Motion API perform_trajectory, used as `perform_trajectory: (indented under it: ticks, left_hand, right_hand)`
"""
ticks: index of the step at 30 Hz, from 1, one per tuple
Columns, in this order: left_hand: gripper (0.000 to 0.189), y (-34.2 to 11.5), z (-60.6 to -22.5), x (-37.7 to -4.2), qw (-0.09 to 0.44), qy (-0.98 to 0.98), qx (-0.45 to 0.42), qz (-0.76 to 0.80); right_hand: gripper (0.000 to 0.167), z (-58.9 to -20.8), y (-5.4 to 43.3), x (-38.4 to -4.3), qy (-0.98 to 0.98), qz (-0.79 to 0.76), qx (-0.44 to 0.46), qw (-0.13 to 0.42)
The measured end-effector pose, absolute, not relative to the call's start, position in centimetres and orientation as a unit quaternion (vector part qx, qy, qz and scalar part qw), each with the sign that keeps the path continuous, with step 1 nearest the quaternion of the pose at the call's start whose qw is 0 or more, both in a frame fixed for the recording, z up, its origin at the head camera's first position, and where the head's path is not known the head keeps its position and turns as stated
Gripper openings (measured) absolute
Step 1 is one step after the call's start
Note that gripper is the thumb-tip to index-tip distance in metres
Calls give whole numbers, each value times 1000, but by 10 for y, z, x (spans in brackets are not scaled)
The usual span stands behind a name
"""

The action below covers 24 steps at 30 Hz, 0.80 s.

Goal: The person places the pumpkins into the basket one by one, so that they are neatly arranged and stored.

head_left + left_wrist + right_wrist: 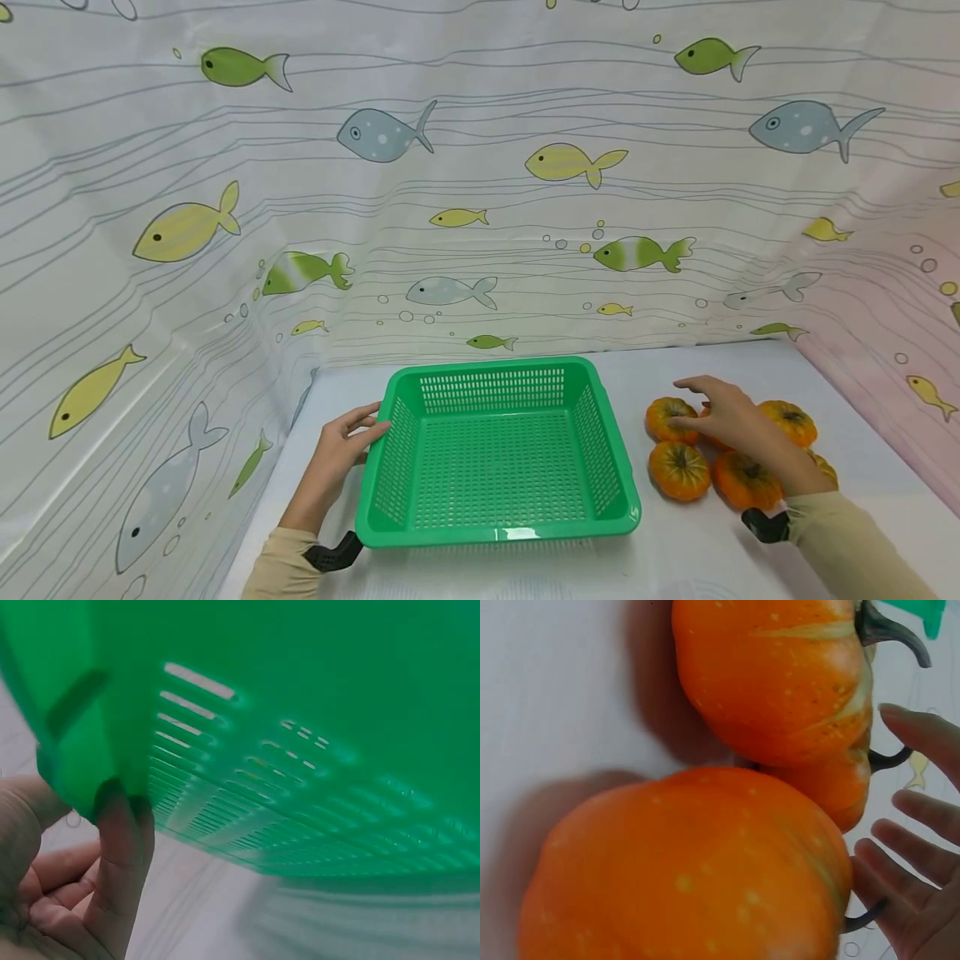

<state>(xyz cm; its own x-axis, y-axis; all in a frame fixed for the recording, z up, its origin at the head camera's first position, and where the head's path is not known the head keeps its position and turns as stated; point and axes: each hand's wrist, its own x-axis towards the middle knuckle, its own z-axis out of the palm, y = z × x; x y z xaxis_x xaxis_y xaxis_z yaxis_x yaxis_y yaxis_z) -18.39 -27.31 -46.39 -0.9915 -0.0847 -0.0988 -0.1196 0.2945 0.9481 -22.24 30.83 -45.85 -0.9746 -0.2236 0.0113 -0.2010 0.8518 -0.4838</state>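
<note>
A green plastic basket with slotted walls stands upright on the table, its inside bare. At its left rim, my left hand pinches the edge between thumb and fingers, as the left wrist view confirms. Over a cluster of orange pumpkins to the right, my right hand is held with fingers spread. The small pumpkin at the front left has a dark stem, and another pumpkin sits behind it. Large in the right wrist view, a pumpkin lies beside the spread fingers. My hand and forearm partly hide several pumpkins.
A white tabletop carries the basket and pumpkins. Around its back and sides hangs a white sheet printed with fish and wavy lines. One more pumpkin rests on the right side of the cluster.
</note>
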Motion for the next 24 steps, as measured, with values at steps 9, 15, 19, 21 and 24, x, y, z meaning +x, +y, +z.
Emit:
perform_trajectory:
  ticks: [9, 15, 19, 21, 24]
  left_hand:
    - [60, -274, -473, -182, 22, 773, -81, 628]
    - [59, -275, -474, -182, 20, 763, -84, 641]
    - [59, -275, -475, -185, 17, 763, -83, 641]
    - [59, -274, -475, -186, 18, 763, -82, 640]
    - [59, -272, -475, -188, 19, 764, -83, 640]
  right_hand:
    - [81, -465, 304, -226, 958, -259, -114, 46]
    - [84, -468, 304, -230, 958, -253, -119, 63]
    - [84, -470, 304, -231, 959, -247, -121, 67]
    - [83, -471, 305, -231, 959, -245, -122, 69]
    - [82, -473, 306, -232, 960, -243, -122, 71]
